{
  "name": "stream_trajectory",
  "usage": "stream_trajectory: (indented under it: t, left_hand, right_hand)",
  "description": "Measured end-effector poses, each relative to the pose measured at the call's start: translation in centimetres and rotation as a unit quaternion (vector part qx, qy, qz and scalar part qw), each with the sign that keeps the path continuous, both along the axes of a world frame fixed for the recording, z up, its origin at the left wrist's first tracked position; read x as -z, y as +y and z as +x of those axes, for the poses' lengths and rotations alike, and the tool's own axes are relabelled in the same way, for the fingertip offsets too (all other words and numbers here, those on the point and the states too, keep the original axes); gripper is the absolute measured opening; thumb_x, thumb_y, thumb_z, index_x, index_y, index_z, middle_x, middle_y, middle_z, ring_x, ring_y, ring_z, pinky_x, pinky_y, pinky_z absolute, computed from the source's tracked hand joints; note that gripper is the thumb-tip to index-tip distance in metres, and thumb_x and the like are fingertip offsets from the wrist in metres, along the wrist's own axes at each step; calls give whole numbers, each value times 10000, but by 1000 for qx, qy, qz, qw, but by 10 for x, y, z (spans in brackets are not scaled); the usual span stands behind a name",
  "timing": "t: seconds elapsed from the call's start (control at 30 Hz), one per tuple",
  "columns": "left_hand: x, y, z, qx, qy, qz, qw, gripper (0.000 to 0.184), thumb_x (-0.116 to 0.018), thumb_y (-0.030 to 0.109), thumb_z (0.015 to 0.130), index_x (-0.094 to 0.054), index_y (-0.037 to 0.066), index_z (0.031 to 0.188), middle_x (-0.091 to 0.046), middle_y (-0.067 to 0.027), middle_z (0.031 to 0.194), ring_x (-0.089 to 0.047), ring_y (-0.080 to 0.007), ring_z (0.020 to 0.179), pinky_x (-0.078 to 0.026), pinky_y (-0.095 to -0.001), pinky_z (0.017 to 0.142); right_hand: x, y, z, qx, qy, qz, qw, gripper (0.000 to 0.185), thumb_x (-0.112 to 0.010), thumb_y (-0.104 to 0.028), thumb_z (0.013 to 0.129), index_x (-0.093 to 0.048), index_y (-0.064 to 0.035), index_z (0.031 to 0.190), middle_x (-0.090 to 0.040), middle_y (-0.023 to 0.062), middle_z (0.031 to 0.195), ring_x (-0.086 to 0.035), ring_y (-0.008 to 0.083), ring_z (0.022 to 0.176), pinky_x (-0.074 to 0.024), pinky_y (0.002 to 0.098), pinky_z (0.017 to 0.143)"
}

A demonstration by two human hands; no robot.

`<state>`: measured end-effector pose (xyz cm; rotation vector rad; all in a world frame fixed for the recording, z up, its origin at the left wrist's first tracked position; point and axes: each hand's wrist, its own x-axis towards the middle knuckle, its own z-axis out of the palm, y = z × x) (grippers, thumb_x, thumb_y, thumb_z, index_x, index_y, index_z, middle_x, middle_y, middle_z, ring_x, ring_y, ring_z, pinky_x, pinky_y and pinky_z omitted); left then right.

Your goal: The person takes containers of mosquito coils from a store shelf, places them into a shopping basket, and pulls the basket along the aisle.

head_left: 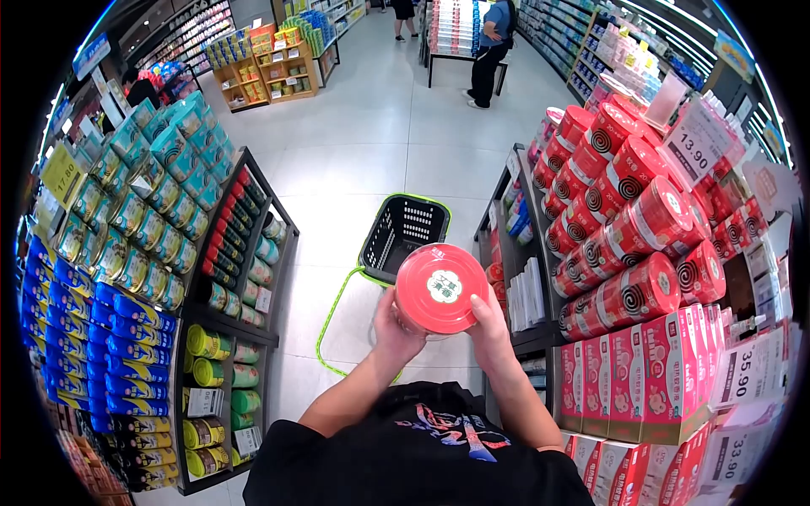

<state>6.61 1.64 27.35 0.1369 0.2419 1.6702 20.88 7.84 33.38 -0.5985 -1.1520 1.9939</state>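
Between my two hands I hold a round red tub (pixel 422 299) with a red lid and a white label with green characters on top. My left hand (pixel 396 329) grips its left side, fingers curled round it. On the right side my right hand (pixel 487 320) has its thumb at the edge of the lid. The tub's underside and most of the fingers are hidden. Beyond the tub, a black shopping basket (pixel 380 244) with a bright green rim stands on the floor, its green handle (pixel 325 320) hanging out to the left.
To the right, stacked red mosquito coil tubs (pixel 624 228) rise above pink boxes (pixel 633 371) and price signs. On the left, a display rack (pixel 245 253) carries cans and blue packets (pixel 110 337). A person (pixel 488 51) in dark trousers stands by a far table.
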Motion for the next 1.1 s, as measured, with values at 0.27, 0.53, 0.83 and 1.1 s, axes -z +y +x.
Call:
stream_trajectory:
  t: [0.27,0.53,0.83,1.1]
  left_hand:
    - [-13,-6,12,-49,64,-13,997,509,-339,392,912,-345,72,1307,-425,-82,1305,-414,-225,1203,-355,-396,984]
    - [-5,-12,-7,81,150,4,985,587,-455,421,878,-317,59,1318,-416,-88,1304,-470,-190,1148,-431,-358,924]
    - [-3,-8,5,63,93,46,993,598,-518,445,848,-358,80,1293,-436,-68,1288,-441,-192,1175,-397,-364,961]
    - [-5,-2,7,-1,157,24,987,726,-516,532,811,-298,76,1332,-373,-88,1336,-401,-217,1208,-358,-389,976]
  right_hand:
    - [-4,10,3,9,47,-14,999,490,-522,-199,829,-383,22,1245,-501,108,1171,-478,160,1090,-360,286,929]
    - [-23,40,25,-112,17,-10,994,482,-516,-185,806,-399,50,1210,-528,138,1127,-534,177,1024,-426,297,881]
    - [-8,39,18,-103,0,10,995,488,-536,-216,837,-405,39,1232,-525,105,1146,-494,149,1064,-381,280,900]
    - [1,20,13,5,13,59,998,526,-533,-182,823,-354,15,1276,-497,96,1165,-466,146,1090,-361,276,921]
